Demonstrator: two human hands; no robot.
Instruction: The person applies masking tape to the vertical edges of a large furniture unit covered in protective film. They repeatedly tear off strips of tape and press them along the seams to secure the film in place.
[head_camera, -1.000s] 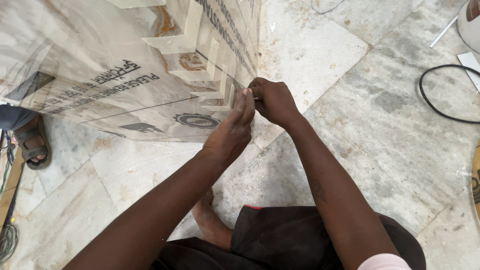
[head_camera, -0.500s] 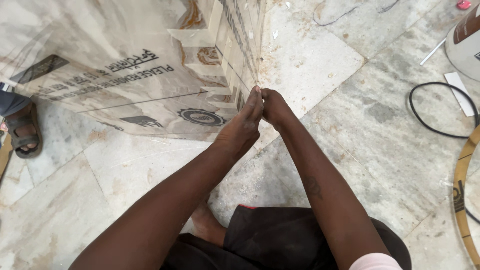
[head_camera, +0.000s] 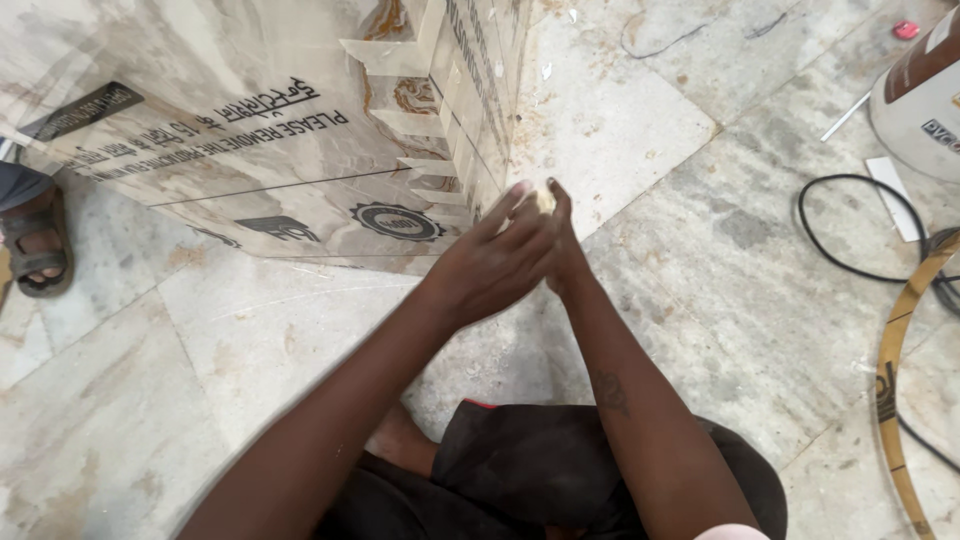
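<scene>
- Two bare forearms reach forward from the person's lap, over dark shorts (head_camera: 540, 470) and a bare foot (head_camera: 395, 445) tucked on the marble floor (head_camera: 250, 340).
- Left hand (head_camera: 490, 265) lies over the right hand (head_camera: 562, 250), fingers pressed together; between the fingertips sits a small pale yellowish piece (head_camera: 545, 199), too hidden to tell its kind.
- Whether either grip actually pinches that piece I cannot tell.
- Both hands meet just beside the lower corner of a marble-patterned tile box (head_camera: 300, 130), clad in clear printed film with pale wedge spacers (head_camera: 415, 165) along its edge.
- Another person's sandalled foot (head_camera: 35, 240) stands at the left edge.
- Farther right lie a black cable (head_camera: 830, 255), a curved wooden hoop (head_camera: 890, 370) and a white bucket (head_camera: 925, 95).
</scene>
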